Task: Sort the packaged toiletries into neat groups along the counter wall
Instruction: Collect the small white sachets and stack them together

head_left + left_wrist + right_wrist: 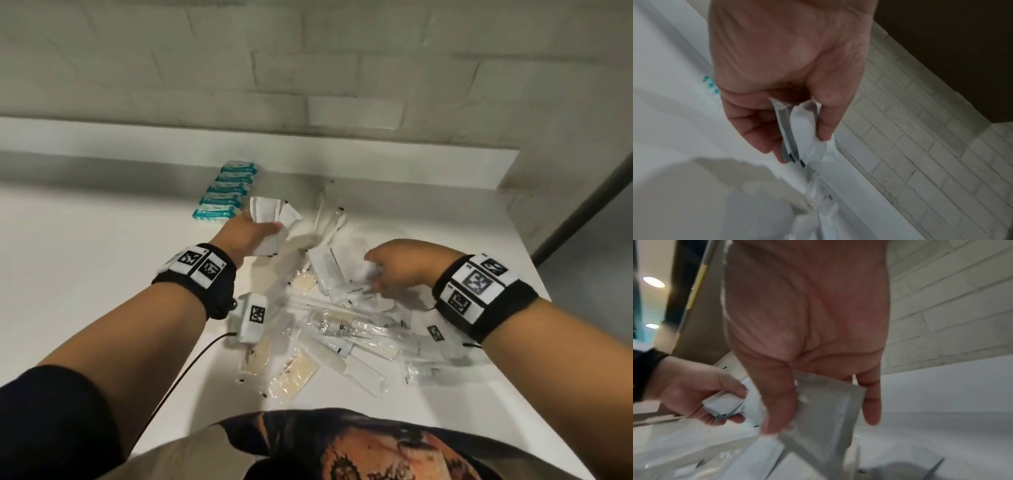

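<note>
Hand: your left hand pinches white packets.
Below: more packets along the counter edge.
Beside: brick wall.

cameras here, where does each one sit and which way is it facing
Head: worn on the head, looking down at the counter; both forearms, left hand, right hand show.
Left wrist: looks along the left hand at the white packets it pinches.
Right wrist: looks along the right hand at a clear sachet it holds; the left hand shows too.
Shared: head and right wrist both show the left hand's packets.
</note>
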`<state>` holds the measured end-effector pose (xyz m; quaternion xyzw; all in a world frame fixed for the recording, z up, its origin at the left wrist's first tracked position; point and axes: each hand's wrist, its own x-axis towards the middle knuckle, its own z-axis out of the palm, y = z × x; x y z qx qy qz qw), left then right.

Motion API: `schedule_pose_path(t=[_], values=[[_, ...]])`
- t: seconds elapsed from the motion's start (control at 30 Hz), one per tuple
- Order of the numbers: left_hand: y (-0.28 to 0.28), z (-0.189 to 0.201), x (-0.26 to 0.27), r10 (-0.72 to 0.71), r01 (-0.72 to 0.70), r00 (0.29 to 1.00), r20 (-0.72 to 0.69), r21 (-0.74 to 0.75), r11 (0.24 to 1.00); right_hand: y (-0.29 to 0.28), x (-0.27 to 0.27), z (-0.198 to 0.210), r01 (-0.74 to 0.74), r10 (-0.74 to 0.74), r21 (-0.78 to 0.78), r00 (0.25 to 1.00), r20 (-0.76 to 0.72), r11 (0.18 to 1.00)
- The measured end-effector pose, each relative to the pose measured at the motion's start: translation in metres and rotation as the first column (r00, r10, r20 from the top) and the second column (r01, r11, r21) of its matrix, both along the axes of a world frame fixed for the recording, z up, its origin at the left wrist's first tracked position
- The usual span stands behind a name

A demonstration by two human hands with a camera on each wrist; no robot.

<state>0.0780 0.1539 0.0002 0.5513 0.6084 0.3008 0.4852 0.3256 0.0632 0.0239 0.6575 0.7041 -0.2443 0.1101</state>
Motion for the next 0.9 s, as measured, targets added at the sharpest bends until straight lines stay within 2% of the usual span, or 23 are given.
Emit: schedule_pose_path(t=[0.03,0.1,0.17,0.2,0.3,0.43,0.53,0.57,0.6,0.63,0.7,0.77,0.8,0.83,0.9], values=[[-0.003,-0.003,-0.003,0.012,-0.012,1.000,-0.014,-0.037,0.999,0.004,-0.003,0.003,0.013,-0.015,0.060,1.000,0.027,0.998],[-0.007,-0.010,-0.010,0.025,-0.027,1.000,-0.019,-0.068,0.997,0.014,-0.018,0.006,0.109,-0.102,0.141,0.993,-0.057,0.984],[-0.011,-0.013,-0.013,0.027,-0.027,1.000,-0.003,-0.094,0.995,0.023,-0.038,-0.001,0.230,-0.208,0.080,0.954,-0.216,0.970],[-0.014,-0.014,-0.015,0.033,-0.029,0.999,0.030,-0.114,0.993,0.026,-0.048,-0.008,0.237,-0.220,0.048,0.949,-0.227,0.970],[-0.027,-0.013,-0.021,0.081,-0.041,0.975,0.209,-0.190,0.981,0.037,-0.071,-0.031,0.224,-0.218,0.058,0.972,-0.092,0.973],[-0.040,-0.015,-0.035,0.090,0.035,0.906,0.413,-0.286,0.958,0.040,-0.078,-0.033,0.389,-0.385,0.010,0.914,-0.131,0.921],[-0.046,-0.011,-0.041,0.109,0.063,0.849,0.517,-0.305,0.950,0.037,-0.064,-0.021,0.365,-0.360,0.071,0.930,-0.075,0.928],[-0.048,-0.008,-0.043,0.107,0.067,0.841,0.531,-0.297,0.952,0.038,-0.061,-0.014,0.373,-0.360,0.118,0.926,-0.114,0.920],[-0.050,-0.005,-0.042,0.115,0.063,0.824,0.555,-0.291,0.955,0.039,-0.057,-0.007,0.425,-0.391,0.137,0.894,-0.218,0.895],[-0.050,-0.002,-0.041,0.113,0.069,0.810,0.575,-0.284,0.956,0.039,-0.054,0.002,0.482,-0.403,0.134,0.831,-0.384,0.866],[-0.054,0.009,-0.036,0.090,0.099,0.766,0.637,-0.255,0.962,0.035,-0.059,0.028,0.529,-0.329,0.120,0.673,-0.662,0.840],[-0.058,0.026,-0.029,0.024,0.177,0.711,0.703,-0.212,0.961,0.024,-0.075,0.053,0.480,-0.237,0.011,0.454,-0.859,0.877],[-0.062,0.035,-0.026,-0.032,0.234,0.683,0.730,-0.176,0.956,0.018,-0.086,0.061,0.451,-0.201,0.003,0.403,-0.893,0.893],[-0.066,0.044,-0.024,-0.109,0.294,0.661,0.742,-0.123,0.948,0.014,-0.096,0.067,0.455,-0.165,0.043,0.408,-0.898,0.890],[-0.073,0.059,-0.021,-0.226,0.346,0.660,0.717,-0.023,0.938,0.007,-0.109,0.071,0.526,-0.134,0.168,0.488,-0.862,0.834]])
